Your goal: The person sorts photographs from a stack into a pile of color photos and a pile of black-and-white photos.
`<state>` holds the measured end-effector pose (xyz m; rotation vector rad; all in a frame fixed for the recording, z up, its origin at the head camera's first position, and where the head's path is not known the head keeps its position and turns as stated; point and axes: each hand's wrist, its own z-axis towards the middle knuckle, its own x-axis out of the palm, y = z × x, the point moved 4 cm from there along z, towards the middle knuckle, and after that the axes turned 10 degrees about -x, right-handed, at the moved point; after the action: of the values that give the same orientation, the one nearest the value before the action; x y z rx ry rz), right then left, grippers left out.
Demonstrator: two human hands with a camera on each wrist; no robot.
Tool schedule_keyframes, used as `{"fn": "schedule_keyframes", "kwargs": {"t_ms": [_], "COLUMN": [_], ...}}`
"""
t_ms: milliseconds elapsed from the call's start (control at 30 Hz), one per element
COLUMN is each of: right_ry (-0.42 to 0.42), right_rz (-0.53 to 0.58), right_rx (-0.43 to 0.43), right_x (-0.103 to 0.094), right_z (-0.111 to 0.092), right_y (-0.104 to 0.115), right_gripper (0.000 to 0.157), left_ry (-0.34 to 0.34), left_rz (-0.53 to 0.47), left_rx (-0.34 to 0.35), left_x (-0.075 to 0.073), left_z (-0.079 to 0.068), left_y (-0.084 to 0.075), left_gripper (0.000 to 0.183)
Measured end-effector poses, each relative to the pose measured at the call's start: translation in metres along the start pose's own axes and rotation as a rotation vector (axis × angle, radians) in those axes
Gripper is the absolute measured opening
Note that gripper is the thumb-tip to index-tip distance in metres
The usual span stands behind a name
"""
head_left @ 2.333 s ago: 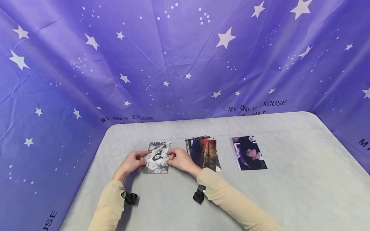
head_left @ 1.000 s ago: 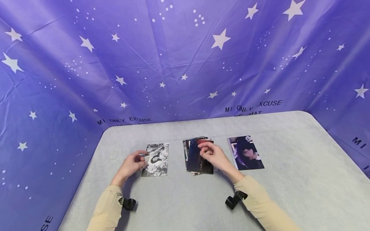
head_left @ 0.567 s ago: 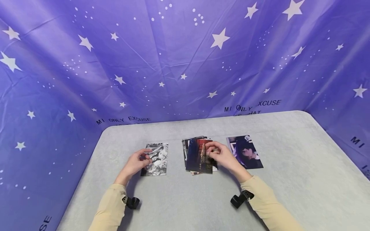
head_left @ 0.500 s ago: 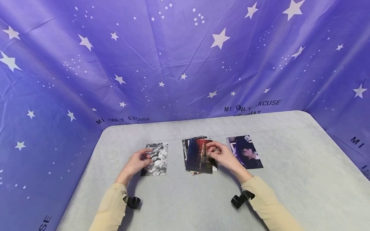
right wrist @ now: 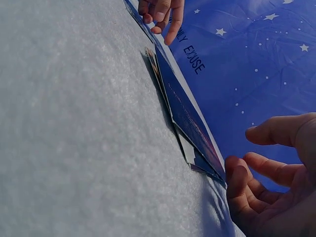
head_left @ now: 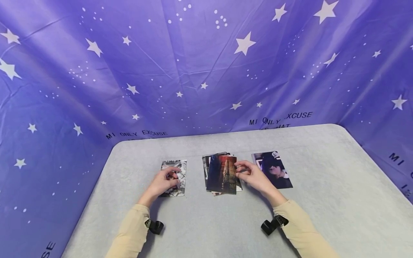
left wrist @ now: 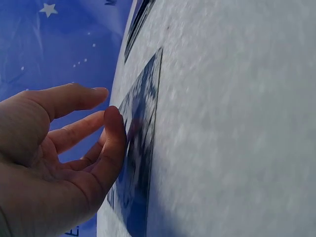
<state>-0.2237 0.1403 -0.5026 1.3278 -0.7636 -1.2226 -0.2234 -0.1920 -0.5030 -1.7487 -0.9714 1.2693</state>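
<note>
A black-and-white photo card (head_left: 181,182) lies flat on the left of the table. My left hand (head_left: 164,182) hovers over it with bent fingers, covering its middle. Nothing sits between thumb and fingers in the left wrist view. In the centre is a loose, uneven stack of photo cards (head_left: 221,175), topped by a dark blue and red print. My right hand (head_left: 255,177) is beside it, fingertips right at the stack's right edge. Its thumb (right wrist: 276,131) stands apart from the fingers in the right wrist view, with no card between them.
Another photo card (head_left: 275,170), in purple and dark tones, lies to the right, partly behind my right hand. The grey table (head_left: 326,200) reaches back to a purple star-patterned curtain (head_left: 193,64). A small black camera sits on each wrist.
From the left card's edge, my right hand has gone across to the stack, then slid to its right edge. My left hand has moved rightward over the black-and-white card.
</note>
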Motion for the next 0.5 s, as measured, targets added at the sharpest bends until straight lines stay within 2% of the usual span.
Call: {"fn": "schedule_keyframes", "kwargs": {"t_ms": [500], "right_ry": [0.019], "right_rz": [-0.009], "right_rx": [-0.03], "right_x": [-0.002], "right_z": [-0.008], "right_y": [-0.01], "right_gripper": [0.047], "left_ry": [0.054], "left_rz": [-0.018], "left_rx": [0.049], "left_x": [0.036], "left_z": [0.004], "left_y": [-0.015], "left_gripper": [0.038]}}
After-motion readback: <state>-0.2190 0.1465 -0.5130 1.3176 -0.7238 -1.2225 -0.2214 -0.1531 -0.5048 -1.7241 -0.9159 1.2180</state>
